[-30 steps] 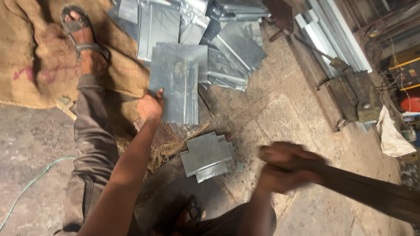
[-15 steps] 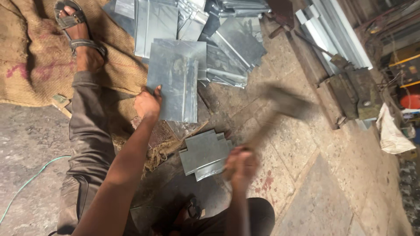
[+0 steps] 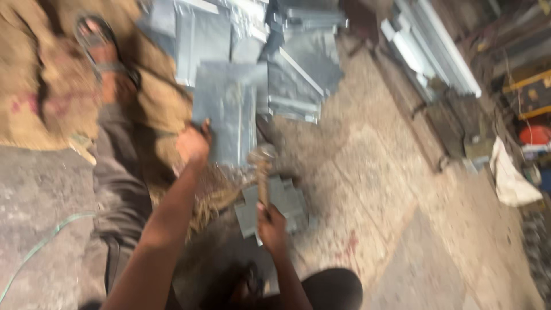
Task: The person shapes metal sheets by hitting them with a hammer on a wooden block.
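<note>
Left hand [image 3: 192,143] set on the lower left edge of a grey sheet-metal piece [image 3: 227,117], fingers curled over that edge, grip clamped on the sheet and pressing it flat against the floor [image 3: 373,189]. Right hand [image 3: 271,228] wrapped tight around a wooden hammer handle [image 3: 263,183], grip fully closed on it, no gap between fingers and wood. Hammer head [image 3: 261,156] blurred, down at the lower right corner of the held sheet; contact with the metal impossible to tell through the blur.

Sheet lying ahead of the body, just beside the edge of a burlap sack [image 3: 40,86] spread on the floor to the left. Small stack of cut metal plates [image 3: 275,206] directly under the hammer handle, just in front of the right hand. Larger heap of sheet-metal pieces [image 3: 298,69] beyond the held sheet, overlapping one another. Outstretched leg in dark trousers [image 3: 115,183] along the left, foot in a sandal [image 3: 103,51] resting on the burlap. Bundle of long metal profiles [image 3: 436,51] lying at the upper right, well apart from both hands. Thin green cord [image 3: 40,244] curving across the floor at the lower left.
</note>
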